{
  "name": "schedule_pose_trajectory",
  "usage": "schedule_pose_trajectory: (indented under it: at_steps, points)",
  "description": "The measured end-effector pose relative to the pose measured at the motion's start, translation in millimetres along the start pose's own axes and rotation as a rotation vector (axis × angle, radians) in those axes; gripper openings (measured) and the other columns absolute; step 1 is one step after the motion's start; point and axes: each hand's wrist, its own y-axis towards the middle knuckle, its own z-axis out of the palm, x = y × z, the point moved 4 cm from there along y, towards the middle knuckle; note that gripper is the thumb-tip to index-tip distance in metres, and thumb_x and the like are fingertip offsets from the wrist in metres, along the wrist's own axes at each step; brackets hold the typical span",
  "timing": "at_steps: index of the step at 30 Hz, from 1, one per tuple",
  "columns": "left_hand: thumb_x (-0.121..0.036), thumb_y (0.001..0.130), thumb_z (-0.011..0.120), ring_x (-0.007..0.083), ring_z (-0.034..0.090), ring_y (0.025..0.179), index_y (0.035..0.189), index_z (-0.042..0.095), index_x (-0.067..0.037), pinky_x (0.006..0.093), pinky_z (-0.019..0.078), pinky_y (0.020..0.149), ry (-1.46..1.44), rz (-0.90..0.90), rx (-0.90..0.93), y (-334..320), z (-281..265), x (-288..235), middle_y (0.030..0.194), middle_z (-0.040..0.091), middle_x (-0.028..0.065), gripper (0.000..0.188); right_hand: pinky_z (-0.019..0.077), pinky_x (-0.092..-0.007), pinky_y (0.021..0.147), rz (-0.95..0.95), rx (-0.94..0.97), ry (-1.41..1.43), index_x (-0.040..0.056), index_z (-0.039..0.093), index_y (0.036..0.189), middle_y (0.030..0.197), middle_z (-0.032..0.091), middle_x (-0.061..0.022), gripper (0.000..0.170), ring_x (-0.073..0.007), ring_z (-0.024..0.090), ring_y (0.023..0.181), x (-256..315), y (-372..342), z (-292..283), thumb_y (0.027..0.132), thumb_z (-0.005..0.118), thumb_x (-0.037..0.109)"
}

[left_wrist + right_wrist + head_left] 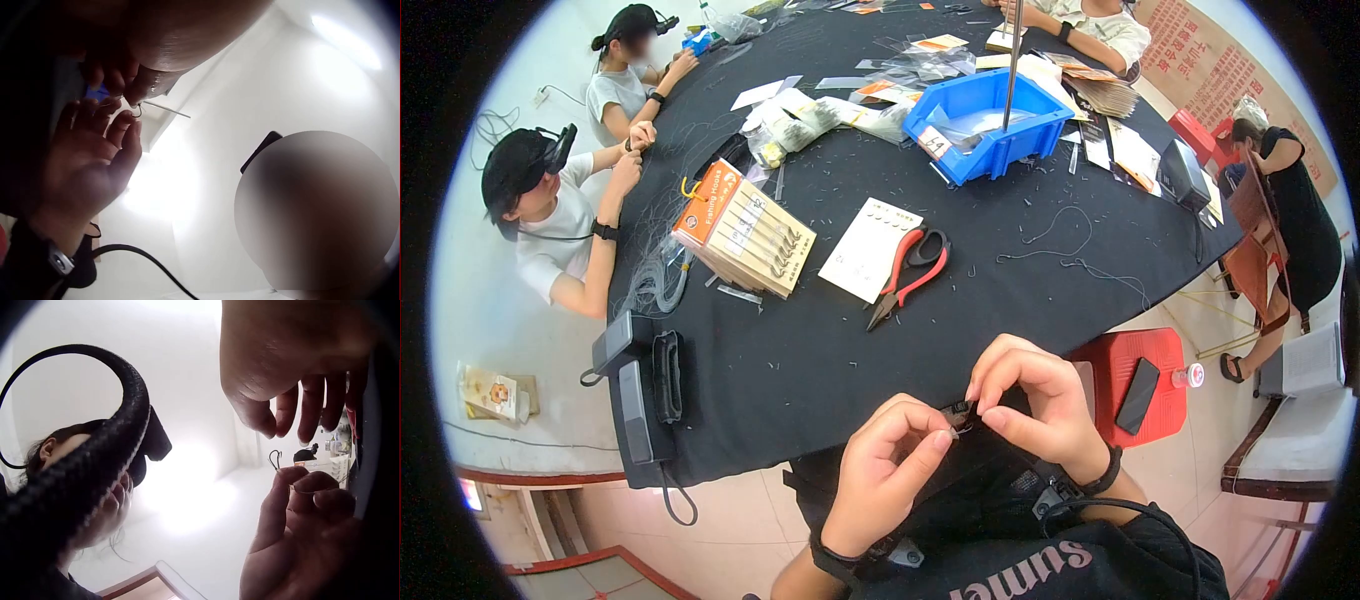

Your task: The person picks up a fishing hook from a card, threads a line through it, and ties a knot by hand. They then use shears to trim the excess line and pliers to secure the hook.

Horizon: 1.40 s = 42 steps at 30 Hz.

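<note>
Closest in is the person's black top [1050,570], lettered in pale pink, with two bare hands raised between it and the bench [800,340], which has a black cloth over it. The left hand [885,465] pinches a small hook [275,460] between thumb and forefinger, its grip closed down to the fingertips; the bend of the hook stands clear of them, and a thin line [306,492] runs across the fingers. The right hand [1040,400] is just beside the hook, fingers loosely bent, its grip narrow, with only a small gap between thumb and forefinger.

On the bench, red-and-black pliers [886,298] lie with one handle over the edge of a pale card [850,255]. Left of the card stands a stack of hook packs [745,235] with orange tops. Farther back are a blue bin [1025,140] and some clear plastic bags [795,125]. Right of the hands, a dark phone [1137,395] lies on a red stool [1105,360] beside the bench.
</note>
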Motion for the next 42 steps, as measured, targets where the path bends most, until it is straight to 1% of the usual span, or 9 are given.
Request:
schedule_pose_trajectory:
  at_steps: [2,5,8,11,20,28,34,38,42]
  points:
    - [-0.005,0.093,0.066,0.0088,0.055,0.078,0.094,0.063,0.000,0.0215,0.0448,0.069,0.173,0.060,-0.049,-0.9,-1.8,-3.8,0.092,0.058,0.0033,0.006,0.0486,-0.0312,0.080,-0.035,0.016,-0.061,0.0042,0.066,0.083,0.091,0.065,-0.0092,0.009,-0.0206,0.063,0.088,4.2,0.4,0.8,0.081,0.074,0.008]
    - [-0.006,0.093,0.065,0.0088,0.051,0.077,0.091,0.060,-0.001,0.0220,0.0403,0.066,0.280,0.146,-0.060,0.9,2.2,-10.5,0.091,0.056,0.0032,0.007,0.0492,-0.0309,0.078,-0.053,0.008,-0.089,0.0044,0.068,0.082,0.091,0.065,-0.0094,0.010,-0.0204,0.063,0.087,5.8,0.4,4.2,0.079,0.076,0.009]
    - [-0.005,0.090,0.066,0.0103,0.051,0.074,0.089,0.061,-0.001,0.0230,0.0408,0.064,0.387,0.206,-0.080,2.3,5.0,-14.7,0.087,0.056,0.0042,0.006,0.0497,-0.0305,0.077,-0.053,0.005,-0.101,0.0045,0.069,0.083,0.092,0.065,-0.0089,0.011,-0.0197,0.064,0.086,4.4,0.3,5.5,0.078,0.078,0.009]
    - [-0.004,0.088,0.067,0.0123,0.052,0.072,0.089,0.061,-0.001,0.0243,0.0419,0.064,0.438,0.259,-0.100,2.8,5.7,-15.3,0.084,0.057,0.0055,0.006,0.0499,-0.0302,0.076,-0.036,0.005,-0.117,0.0044,0.070,0.083,0.092,0.065,-0.0086,0.011,-0.0192,0.064,0.086,3.8,0.0,5.8,0.077,0.078,0.009]
    - [-0.004,0.084,0.071,0.0193,0.057,0.075,0.089,0.063,-0.002,0.0281,0.0441,0.063,0.621,0.400,-0.105,3.9,7.8,-16.3,0.086,0.062,0.0087,0.009,0.0501,-0.0296,0.075,0.000,-0.011,-0.138,0.0038,0.070,0.082,0.091,0.066,-0.0079,0.013,-0.0182,0.064,0.085,0.8,-0.9,6.8,0.075,0.080,0.008]
    - [-0.004,0.083,0.071,0.0203,0.057,0.076,0.088,0.063,-0.002,0.0289,0.0443,0.063,0.634,0.391,-0.117,4.8,8.4,-17.1,0.085,0.062,0.0087,0.010,0.0500,-0.0292,0.075,0.019,-0.013,-0.126,0.0034,0.069,0.082,0.090,0.066,-0.0080,0.012,-0.0176,0.064,0.084,0.0,-0.9,8.2,0.075,0.079,0.006]
    - [-0.003,0.081,0.072,0.0219,0.057,0.076,0.086,0.063,-0.003,0.0307,0.0448,0.065,0.641,0.355,-0.108,6.1,8.1,-18.9,0.083,0.061,0.0085,0.011,0.0502,-0.0315,0.078,-0.014,-0.015,-0.105,0.0035,0.069,0.088,0.091,0.066,-0.0085,0.015,-0.0200,0.064,0.087,-1.7,-0.8,5.0,0.076,0.076,0.007]
    - [-0.001,0.078,0.072,0.0241,0.058,0.077,0.086,0.063,-0.003,0.0327,0.0452,0.069,0.700,0.346,-0.094,7.5,7.2,-19.5,0.083,0.061,0.0085,0.012,0.0482,-0.0343,0.079,-0.088,0.011,-0.311,0.0071,0.070,0.092,0.095,0.064,-0.0074,0.021,-0.0227,0.062,0.088,9.8,2.7,4.2,0.073,0.077,0.010]
    - [-0.001,0.076,0.074,0.0244,0.057,0.076,0.085,0.064,-0.004,0.0335,0.0453,0.068,0.791,0.371,-0.119,7.0,7.9,-19.9,0.082,0.060,0.0071,0.014,0.0454,-0.0357,0.078,-0.138,0.044,-0.508,0.0108,0.070,0.091,0.098,0.063,-0.0049,0.024,-0.0234,0.061,0.089,11.9,3.6,5.4,0.069,0.079,0.013]
